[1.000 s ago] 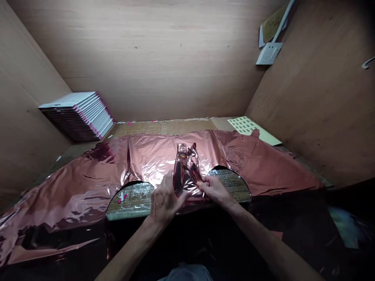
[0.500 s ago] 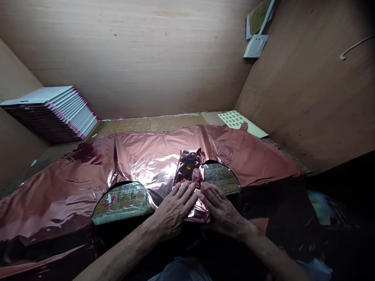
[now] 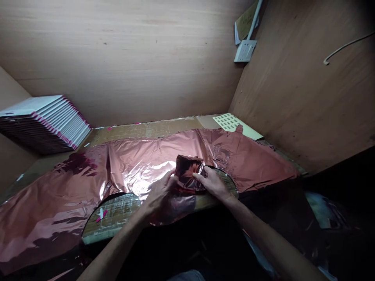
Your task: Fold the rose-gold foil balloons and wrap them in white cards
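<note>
A small packet wrapped in shiny rose-pink foil point(image 3: 189, 171) is tilted up between my two hands. My left hand point(image 3: 162, 189) holds its left edge, with the fingers partly behind it. On the right side, my right hand point(image 3: 212, 181) grips the packet, the thumb lying across its front. The foil reflects dark and reddish patches, and what it wraps is hidden. Beneath lies a wide sheet of rose-pink foil point(image 3: 146, 154), spread across the table.
A stack of white cards or boxes with pink edges point(image 3: 63, 121) stands at the left. A yellow label sheet point(image 3: 234, 125) lies at the back right, below a wall socket point(image 3: 245, 50). Bare wood point(image 3: 114, 214) shows through the foil, with white and pink scraps on it.
My hands have gone from lying flat on the packet to gripping its two sides. The packet has been raised and tilted. The view has shifted slightly.
</note>
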